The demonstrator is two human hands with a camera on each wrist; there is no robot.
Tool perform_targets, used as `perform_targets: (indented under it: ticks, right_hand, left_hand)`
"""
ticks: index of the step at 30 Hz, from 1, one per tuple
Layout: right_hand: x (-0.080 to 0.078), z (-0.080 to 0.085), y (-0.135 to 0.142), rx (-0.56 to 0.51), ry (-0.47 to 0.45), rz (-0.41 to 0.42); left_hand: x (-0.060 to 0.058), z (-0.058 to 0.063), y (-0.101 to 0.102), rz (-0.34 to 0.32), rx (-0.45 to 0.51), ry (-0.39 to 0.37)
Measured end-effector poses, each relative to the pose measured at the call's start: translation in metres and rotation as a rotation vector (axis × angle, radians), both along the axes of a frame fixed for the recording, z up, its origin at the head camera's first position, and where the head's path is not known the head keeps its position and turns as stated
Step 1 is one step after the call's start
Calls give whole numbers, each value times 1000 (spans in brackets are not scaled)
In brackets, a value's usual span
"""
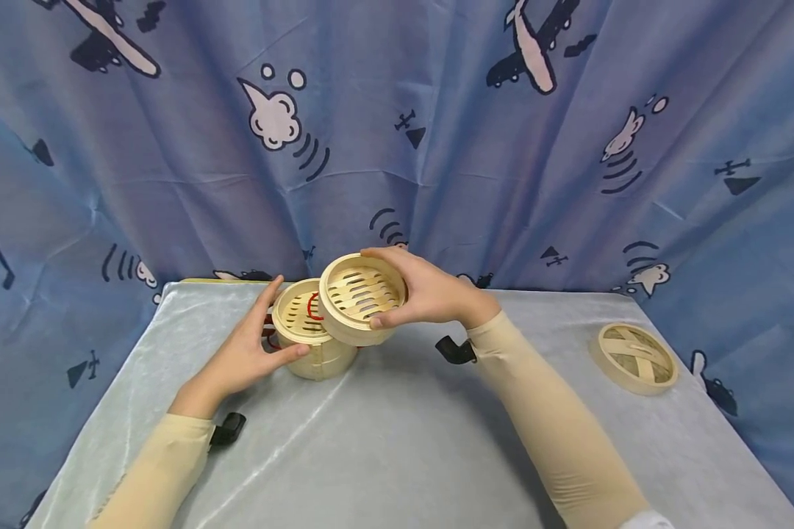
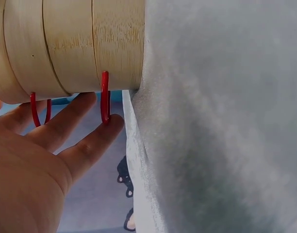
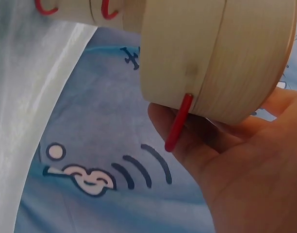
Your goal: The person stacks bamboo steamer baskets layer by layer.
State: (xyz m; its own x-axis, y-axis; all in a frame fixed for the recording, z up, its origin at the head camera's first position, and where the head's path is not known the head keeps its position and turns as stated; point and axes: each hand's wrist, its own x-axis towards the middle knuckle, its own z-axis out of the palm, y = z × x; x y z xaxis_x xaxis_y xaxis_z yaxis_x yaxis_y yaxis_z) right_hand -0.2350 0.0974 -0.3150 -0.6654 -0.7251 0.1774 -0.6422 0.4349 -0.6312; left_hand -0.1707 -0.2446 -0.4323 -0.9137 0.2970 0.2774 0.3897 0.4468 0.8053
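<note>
Head view's got two hands busy with bamboo steamers. The right hand (image 1: 430, 290) has a solid grip on one round bamboo steamer basket (image 1: 362, 296), fingers on the far rim and thumb on the near one. That basket's up in the air, tilted, slatted floor showing, and it overlaps the right side of a stack of bamboo steamers (image 1: 319, 361) standing on the table's left half. Can't tell if the two actually touch.

The left hand (image 1: 241, 356) is spread wide around the left side of that stack, thumb along the front and fingers round the back, pretty straight, more cupping than clutching. Left wrist cam shows one fingertip right at a red loop handle (image 2: 105, 97) on the stack's side. Right wrist cam shows another red loop (image 3: 179, 122) hanging off the held basket, in front of the fingers.

Way over on the right, well apart from everything, a bamboo steamer lid (image 1: 637, 360) with crossed strips lies on the pale grey tablecloth (image 1: 384, 441). Behind it all hangs a blue curtain (image 1: 357, 88) with cartoon planes and clouds.
</note>
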Motion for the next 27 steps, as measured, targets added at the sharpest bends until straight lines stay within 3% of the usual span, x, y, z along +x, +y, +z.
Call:
perform_targets:
  ticks: [14, 27]
  right_hand:
    - [-10, 3, -30, 55, 4, -5]
    - [-5, 0, -55, 131, 50, -46]
  left_hand:
    - [-1, 4, 3, -10, 27, 7]
    - [3, -2, 3, 21, 5, 10]
